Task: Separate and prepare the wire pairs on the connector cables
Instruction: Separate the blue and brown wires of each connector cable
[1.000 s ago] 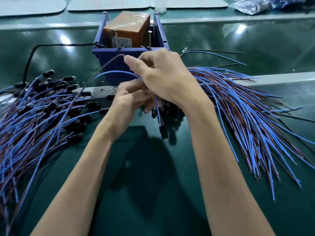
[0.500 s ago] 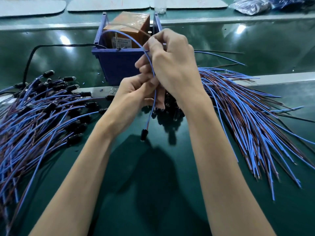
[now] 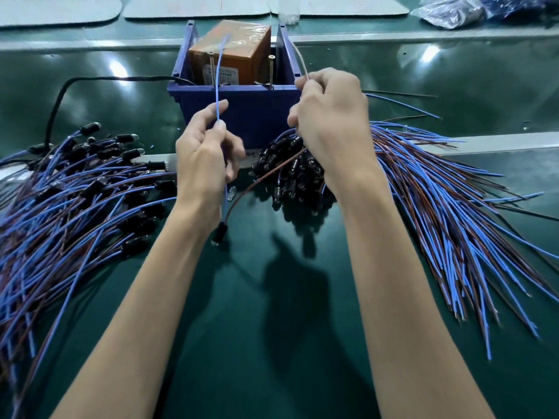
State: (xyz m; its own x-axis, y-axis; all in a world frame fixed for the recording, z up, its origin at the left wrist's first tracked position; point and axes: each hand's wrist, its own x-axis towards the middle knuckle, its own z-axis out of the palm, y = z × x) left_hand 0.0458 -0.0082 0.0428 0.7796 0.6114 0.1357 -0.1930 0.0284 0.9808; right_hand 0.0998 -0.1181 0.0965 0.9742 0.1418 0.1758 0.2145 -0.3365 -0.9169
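One connector cable hangs between my hands, its black connector (image 3: 220, 233) dangling just above the green mat. My left hand (image 3: 203, 158) pinches the cable's blue wire (image 3: 218, 86), which stands up in front of the blue bin. My right hand (image 3: 332, 122) grips the brown wire (image 3: 266, 173), whose pale end (image 3: 300, 60) rises above the fingers. The two wires spread apart in a V from the connector. A pile of cables with blue and brown wires (image 3: 66, 201) lies at the left. Another pile (image 3: 447, 207) fans out at the right, with its black connectors (image 3: 290, 176) under my right hand.
A blue bin (image 3: 260, 113) holding an orange-brown box (image 3: 239, 52) stands just behind my hands. A black cord (image 3: 60, 98) runs from the bin to the left. Grey pads and a plastic bag (image 3: 453, 10) lie at the back. A metal strip (image 3: 496, 143) crosses the mat.
My hands have moved apart from being together. The blue and brown wires of the held cable have split, the left hand taking blue, the right keeping brown. The connector hangs lower.
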